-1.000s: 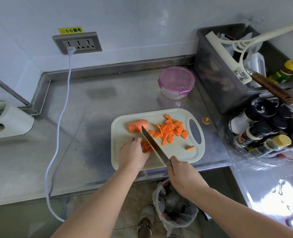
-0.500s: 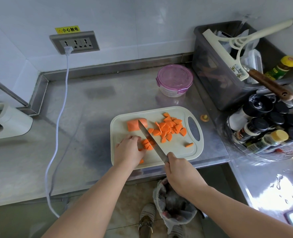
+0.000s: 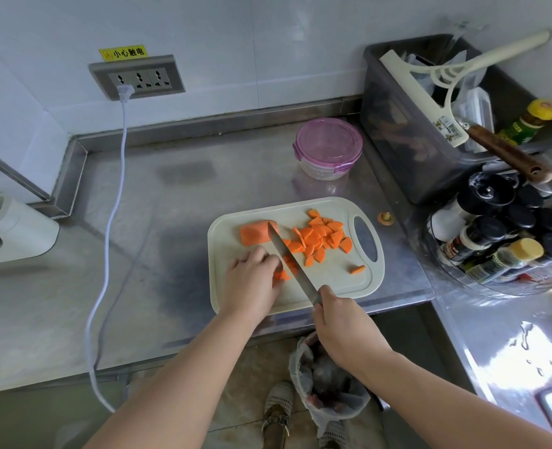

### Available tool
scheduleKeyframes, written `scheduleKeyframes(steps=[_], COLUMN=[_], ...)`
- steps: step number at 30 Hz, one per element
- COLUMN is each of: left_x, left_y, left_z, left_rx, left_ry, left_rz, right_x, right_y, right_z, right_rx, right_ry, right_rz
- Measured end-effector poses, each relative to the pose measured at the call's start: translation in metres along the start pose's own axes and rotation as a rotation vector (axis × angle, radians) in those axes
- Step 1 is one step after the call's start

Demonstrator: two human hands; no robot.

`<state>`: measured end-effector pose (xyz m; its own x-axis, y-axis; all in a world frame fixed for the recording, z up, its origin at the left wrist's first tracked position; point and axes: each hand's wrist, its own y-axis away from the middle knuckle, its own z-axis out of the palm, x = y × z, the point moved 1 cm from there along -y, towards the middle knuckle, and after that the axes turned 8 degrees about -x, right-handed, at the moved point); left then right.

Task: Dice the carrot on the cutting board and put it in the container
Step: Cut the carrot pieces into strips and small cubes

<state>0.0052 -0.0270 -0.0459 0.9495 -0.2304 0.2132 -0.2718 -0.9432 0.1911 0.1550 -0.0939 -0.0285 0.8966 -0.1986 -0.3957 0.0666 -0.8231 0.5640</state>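
Right hand (image 3: 342, 322) fingers gripping one knife (image 3: 289, 254), left hand (image 3: 252, 283) fingers curled on carrot pieces (image 3: 282, 275), one container (image 3: 329, 147) upper centre.

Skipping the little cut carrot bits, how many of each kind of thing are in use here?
Hands: 2, left hand holding down a carrot piece, right hand gripping the knife
Knives: 1
Cutting board: 1
Uncut carrot chunk: 1
Lidded container: 1
Total: 6

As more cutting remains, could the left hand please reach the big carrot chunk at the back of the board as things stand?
Probably yes: the chunk lies just beyond the left hand, which holds down cut pieces, bare board between. Only the knife, in the right hand, crosses its right end.
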Motion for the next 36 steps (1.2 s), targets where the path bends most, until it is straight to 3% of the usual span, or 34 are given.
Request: scheduleKeyframes(steps=[3, 8, 15, 22, 36], left_x=[0.000, 0.002, 0.006, -0.009, -0.012], left_y=[0.003, 0.001, 0.004, 0.000, -0.004], left_z=[0.008, 0.010, 0.005, 0.006, 0.009], left_rx=[0.018, 0.029, 0.030, -0.015, -0.077], left_ry=[-0.090, -0.113, -0.091, 0.107, 0.068], left_rz=[0.133, 0.123, 0.032, -0.188, -0.178], right_x=[0.000, 0.000, 0.005, -0.001, -0.010], right_y=[0.001, 0.005, -0.003, 0.000, -0.002], right_z=[-0.007, -0.011, 0.000, 0.000, 0.013], right_rx=[0.003, -0.001, -0.032, -0.017, -0.046], right_ry=[0.021, 0.014, 0.109, 0.020, 0.004], right_rz=[0.000, 0.001, 0.020, -0.010, 0.012])
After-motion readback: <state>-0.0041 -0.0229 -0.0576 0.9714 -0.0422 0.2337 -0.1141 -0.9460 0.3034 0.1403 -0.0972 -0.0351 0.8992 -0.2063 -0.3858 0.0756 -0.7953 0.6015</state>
